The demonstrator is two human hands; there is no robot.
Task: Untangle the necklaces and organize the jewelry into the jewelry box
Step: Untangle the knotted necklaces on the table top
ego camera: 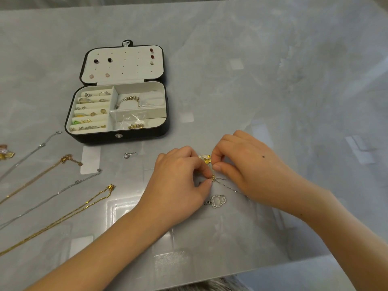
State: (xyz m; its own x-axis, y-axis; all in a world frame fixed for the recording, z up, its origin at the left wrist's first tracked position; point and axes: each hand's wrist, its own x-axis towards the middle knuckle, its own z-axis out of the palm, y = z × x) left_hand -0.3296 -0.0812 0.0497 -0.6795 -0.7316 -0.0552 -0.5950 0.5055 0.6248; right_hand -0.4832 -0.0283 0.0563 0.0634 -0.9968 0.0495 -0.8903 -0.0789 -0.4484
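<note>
Tangled necklaces (220, 182): fine silver and gold chain is seen knotted together between the two hands, near the front of the table, to the right of the jewelry box and closer to the camera.
Gold pendant (206, 159): a shiny yellow, petal-shaped piece is shown at the far end of the knot, just between the fingertips of both hands.
Silver pendant (218, 201): an openwork outline with a pale centre is laid flat on the table just below the knot.
Left hand (180, 179): the fingers are curled, and a small gold part of the tangle is pinched between thumb and forefinger.
Right hand (249, 164): the fingers are curled inward and chain beside the gold pendant is pinched, though the contact is partly hidden.
Jewelry box (142, 134): a black shell with rounded corners and cream lining is lying open. Rings and earrings are tucked into padded rolls at left. A beaded bracelet and clear bags are held in compartments at right.
Lid (126, 66): a cream perforated panel is folded back, with dark, red and pink studs pinned to it.
Straightened chains: four are laid side by side at left, apart from one another: silver chain (43, 145), rose-gold chain (66, 158), second silver chain (77, 182), bright gold chain (110, 187).
Small silver charm (129, 155): it is set alone between box and left hand.
Table (273, 80): a grey, marbled, glossy top is seen, with pale rectangles of light reflected in it.
</note>
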